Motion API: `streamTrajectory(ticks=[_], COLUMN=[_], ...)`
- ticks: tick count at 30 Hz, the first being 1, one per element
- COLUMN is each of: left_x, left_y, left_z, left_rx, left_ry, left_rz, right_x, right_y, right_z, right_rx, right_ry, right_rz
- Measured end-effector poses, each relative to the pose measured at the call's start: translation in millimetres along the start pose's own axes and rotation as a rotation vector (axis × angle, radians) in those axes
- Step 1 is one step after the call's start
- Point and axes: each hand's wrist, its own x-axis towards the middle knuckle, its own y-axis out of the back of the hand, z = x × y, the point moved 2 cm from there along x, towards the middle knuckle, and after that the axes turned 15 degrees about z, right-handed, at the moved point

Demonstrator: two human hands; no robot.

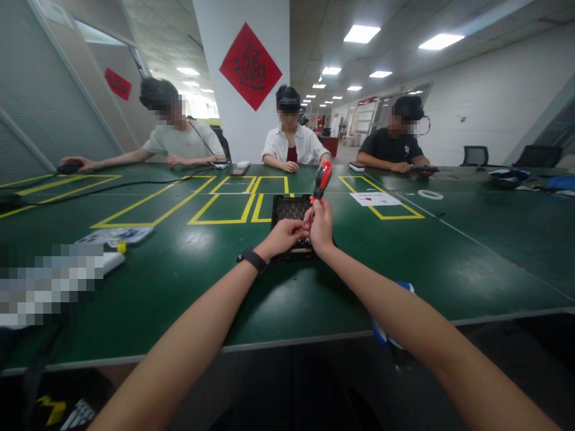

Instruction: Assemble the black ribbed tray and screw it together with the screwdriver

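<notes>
A screwdriver [321, 181] with a red and black handle stands nearly upright, handle up, in my right hand [321, 226]. The fingers of that hand wrap round its lower part, and its tip is hidden behind them. My left hand [284, 236], with a black band on the wrist, meets the right one at the fingertips. Its thumb and fingers are pinched together beside the screwdriver's lower end; what they hold is too small to make out. Under both hands lies a black open tray or case [287, 207] with a dark, patterned inside. Its right part is covered by my right hand.
The green table [188, 299] carries yellow tape outlines. A white paper [375, 199] and a tape roll [430, 194] lie to the right. A blue and white object [381, 332] is at the near edge below my right forearm. Three people sit across the table.
</notes>
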Motion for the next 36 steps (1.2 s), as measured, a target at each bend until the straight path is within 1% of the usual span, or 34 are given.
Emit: streamTrajectory(ticks=[3,6,12,16,19,22,24,27,31,34,36], left_x=[1.2,1.8,0.4,0.1,0.3,0.9,1.0,0.6,-0.3,-0.2,0.3], left_y=[-0.6,-0.3,1.7,-0.2,-2.1,-2.4,-2.2,-1.4,0.1,0.3,0.1], left_z=[-2.3,-2.3,3.6,1.2,-2.5,-6.3,-7.9,-7.2,-1.2,2.6,2.9], left_rx=[-0.020,0.017,0.061,0.025,-0.024,0.005,0.023,0.005,0.000,0.035,0.045], left_ry=[0.051,0.054,-0.018,-0.034,-0.006,0.013,0.023,0.033,0.022,-0.002,-0.005], left_rz=[0.058,0.079,-0.009,-0.037,-0.009,0.053,0.065,0.038,-0.016,-0.045,-0.026], right_x=[-0.3,-0.4,1.5,1.5,0.5,-0.6,-1.0,-0.5,1.9,3.8,4.4], right_y=[1.6,1.7,0.3,0.5,0.8,0.3,-0.1,-0.8,-1.1,-0.1,0.7], right_z=[0.0,-0.4,1.7,3.6,3.0,1.1,-0.2,-0.8,2.2,4.0,4.3], right_rx=[-0.014,-0.014,0.021,0.024,0.031,0.037,0.048,0.065,0.047,0.028,0.024], right_ry=[0.059,0.048,-0.025,0.004,0.026,0.005,-0.010,-0.031,-0.073,-0.060,-0.037], right_rz=[0.058,0.066,0.002,0.000,0.017,0.012,0.002,-0.015,-0.039,-0.028,-0.010])
